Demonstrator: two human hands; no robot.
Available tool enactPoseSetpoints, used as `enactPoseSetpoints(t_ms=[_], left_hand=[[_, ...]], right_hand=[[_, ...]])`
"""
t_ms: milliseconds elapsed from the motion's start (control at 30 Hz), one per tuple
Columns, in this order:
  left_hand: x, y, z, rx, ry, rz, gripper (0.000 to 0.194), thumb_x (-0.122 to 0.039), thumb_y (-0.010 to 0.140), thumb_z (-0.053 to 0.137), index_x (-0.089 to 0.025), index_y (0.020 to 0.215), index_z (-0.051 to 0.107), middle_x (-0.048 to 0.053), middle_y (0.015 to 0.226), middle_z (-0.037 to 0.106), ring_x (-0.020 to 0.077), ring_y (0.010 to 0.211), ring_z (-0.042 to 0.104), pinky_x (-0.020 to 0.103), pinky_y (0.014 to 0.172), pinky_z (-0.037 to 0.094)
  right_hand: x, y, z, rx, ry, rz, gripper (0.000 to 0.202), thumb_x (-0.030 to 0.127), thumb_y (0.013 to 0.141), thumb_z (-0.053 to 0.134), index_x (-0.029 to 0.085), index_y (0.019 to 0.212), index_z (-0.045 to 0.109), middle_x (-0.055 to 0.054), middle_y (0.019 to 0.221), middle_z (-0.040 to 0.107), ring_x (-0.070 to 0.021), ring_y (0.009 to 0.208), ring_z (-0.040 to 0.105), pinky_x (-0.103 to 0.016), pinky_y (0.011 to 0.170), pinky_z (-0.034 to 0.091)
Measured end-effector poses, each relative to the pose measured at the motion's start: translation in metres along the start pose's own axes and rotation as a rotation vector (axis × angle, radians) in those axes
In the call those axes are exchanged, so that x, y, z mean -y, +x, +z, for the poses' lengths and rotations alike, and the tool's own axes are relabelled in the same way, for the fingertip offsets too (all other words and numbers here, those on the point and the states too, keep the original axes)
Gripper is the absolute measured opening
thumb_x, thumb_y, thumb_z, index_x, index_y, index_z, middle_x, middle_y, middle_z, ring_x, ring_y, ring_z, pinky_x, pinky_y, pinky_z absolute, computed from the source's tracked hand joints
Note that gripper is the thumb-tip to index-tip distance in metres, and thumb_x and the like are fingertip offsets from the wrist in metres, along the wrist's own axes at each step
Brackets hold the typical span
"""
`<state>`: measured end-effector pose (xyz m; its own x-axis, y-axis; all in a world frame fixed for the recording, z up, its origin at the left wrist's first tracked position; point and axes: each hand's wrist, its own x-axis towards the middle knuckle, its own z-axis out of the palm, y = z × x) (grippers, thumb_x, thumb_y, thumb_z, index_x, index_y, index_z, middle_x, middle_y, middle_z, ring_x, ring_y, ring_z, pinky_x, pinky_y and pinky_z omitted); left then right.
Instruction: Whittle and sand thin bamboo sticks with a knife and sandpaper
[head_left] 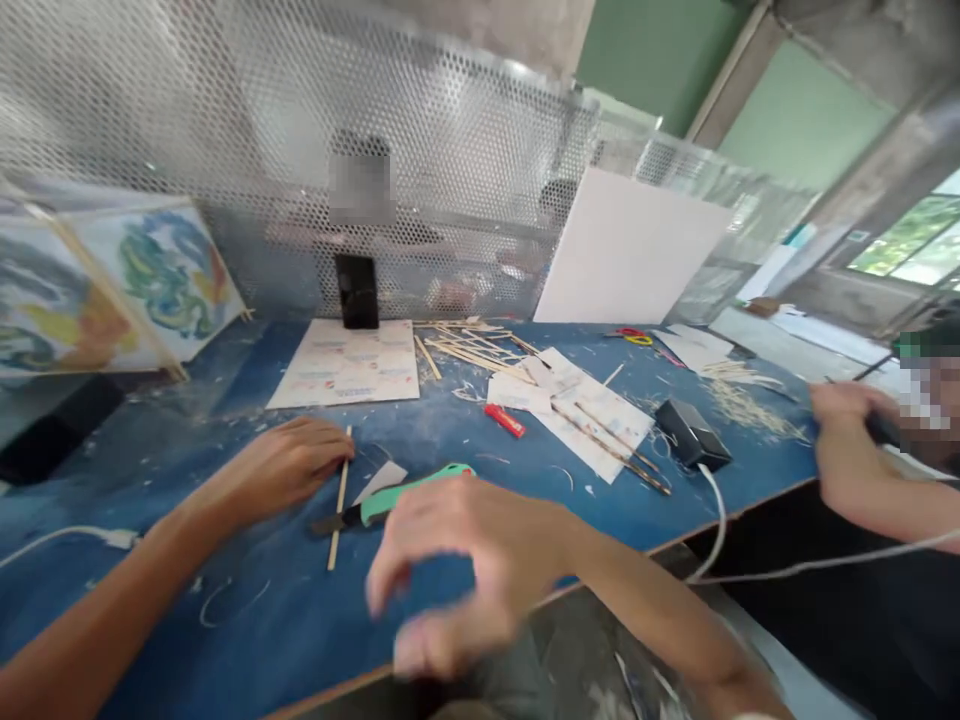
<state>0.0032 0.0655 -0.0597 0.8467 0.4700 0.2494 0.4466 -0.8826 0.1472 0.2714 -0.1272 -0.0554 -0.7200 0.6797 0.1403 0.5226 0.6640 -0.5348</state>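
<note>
My left hand (304,460) rests on the blue table with its fingertips closed on the upper end of a thin bamboo stick (334,548). A green-handled utility knife (412,489) lies beside it, its dark blade across the stick. My right hand (480,560) is in front of the knife, near the table's front edge, blurred by motion. Its thumb and fingers are spread apart with nothing between them. A small white scrap of paper (384,479) lies just behind the knife.
A black phone (357,291) leans upright behind a printed white board (349,370). Several bamboo strips (480,350), a red tube (505,420) and a black box with a white cable (691,436) lie farther right. A painted lantern (161,280) stands left. At right, a co-worker's hand (847,405) shows.
</note>
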Motion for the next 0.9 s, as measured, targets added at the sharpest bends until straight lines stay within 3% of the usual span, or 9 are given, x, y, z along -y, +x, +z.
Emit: enactPoseSetpoints(t_ms=[100,200,300,467,600,700,767,833,900], left_hand=[[0.001,-0.001,-0.01,0.054,0.009,0.019,0.028,-0.023,0.099,0.048,-0.027,0.104,0.075,-0.001,0.107,0.076,0.0194,0.103,0.066,0.033,0.097,0.045],[0.0,-0.001,-0.017,0.087,-0.018,0.009,0.025,-0.025,0.1,0.05,-0.029,0.103,0.075,0.0,0.108,0.076,0.0201,0.107,0.065,0.034,0.099,0.044],[-0.002,-0.001,-0.02,0.108,-0.082,-0.012,0.026,-0.025,0.101,0.049,-0.026,0.099,0.075,0.002,0.108,0.075,0.0193,0.107,0.064,0.033,0.099,0.042],[-0.002,-0.008,-0.033,0.102,-0.242,-0.113,0.021,-0.028,0.1,0.052,-0.024,0.094,0.072,0.003,0.101,0.072,0.0208,0.104,0.061,0.035,0.099,0.039],[-0.003,-0.023,-0.057,0.001,-0.415,-0.297,0.021,-0.033,0.099,0.052,-0.022,0.091,0.068,0.002,0.087,0.064,0.0195,0.086,0.056,0.031,0.082,0.042],[-0.021,-0.023,-0.065,-0.094,-0.651,-0.42,0.02,-0.04,0.1,0.049,-0.022,0.094,0.056,-0.002,0.078,0.052,0.0144,0.069,0.049,0.026,0.066,0.041],[-0.044,-0.013,-0.06,-0.185,-0.864,-0.478,0.021,-0.045,0.104,0.032,-0.026,0.1,0.041,-0.006,0.073,0.037,0.0111,0.056,0.034,0.022,0.052,0.033],[-0.069,0.002,-0.049,-0.194,-1.073,-0.525,0.02,-0.045,0.105,0.022,-0.029,0.102,0.033,-0.008,0.07,0.029,0.0099,0.049,0.02,0.02,0.043,0.023],[-0.089,0.016,-0.034,-0.196,-1.24,-0.572,0.02,-0.045,0.105,0.021,-0.029,0.107,0.033,-0.009,0.068,0.018,0.0101,0.049,0.012,0.02,0.042,0.018]], right_hand=[[-0.043,0.047,-0.044,-0.082,-0.284,0.122,0.042,0.047,0.093,0.061,0.024,0.128,0.06,-0.009,0.124,0.064,-0.0271,0.113,0.054,-0.043,0.097,0.043],[-0.056,0.055,-0.04,-0.075,-0.409,0.13,0.037,0.039,0.093,0.061,0.021,0.126,0.059,-0.009,0.113,0.066,-0.0273,0.109,0.054,-0.042,0.092,0.046],[-0.051,0.048,-0.032,-0.045,-0.437,0.111,0.025,0.035,0.091,0.059,0.019,0.109,0.064,-0.009,0.099,0.067,-0.0269,0.099,0.056,-0.041,0.087,0.048],[-0.047,0.026,-0.051,-0.037,-0.208,0.233,0.024,0.026,0.069,0.064,0.023,0.093,0.059,-0.004,0.095,0.065,-0.0191,0.075,0.055,-0.035,0.07,0.049],[-0.062,0.002,-0.078,-0.186,0.213,0.273,0.031,0.028,0.069,0.062,0.027,0.099,0.054,0.0,0.087,0.058,-0.0175,0.073,0.053,-0.031,0.064,0.045],[-0.072,0.006,-0.092,-0.359,0.629,0.189,0.034,0.043,0.086,0.053,0.029,0.117,0.05,0.001,0.08,0.049,-0.016,0.064,0.047,-0.03,0.058,0.041],[-0.07,0.022,-0.096,-0.477,0.778,0.176,0.032,0.047,0.096,0.044,0.03,0.123,0.047,0.002,0.078,0.044,-0.0142,0.059,0.041,-0.03,0.056,0.039],[-0.063,0.041,-0.096,-0.548,0.738,0.201,0.027,0.047,0.1,0.041,0.029,0.119,0.049,0.003,0.076,0.042,-0.0134,0.058,0.04,-0.03,0.057,0.039],[-0.056,0.058,-0.091,-0.557,0.518,0.22,0.026,0.047,0.1,0.044,0.028,0.116,0.051,0.002,0.074,0.047,-0.0146,0.06,0.046,-0.03,0.058,0.039]])
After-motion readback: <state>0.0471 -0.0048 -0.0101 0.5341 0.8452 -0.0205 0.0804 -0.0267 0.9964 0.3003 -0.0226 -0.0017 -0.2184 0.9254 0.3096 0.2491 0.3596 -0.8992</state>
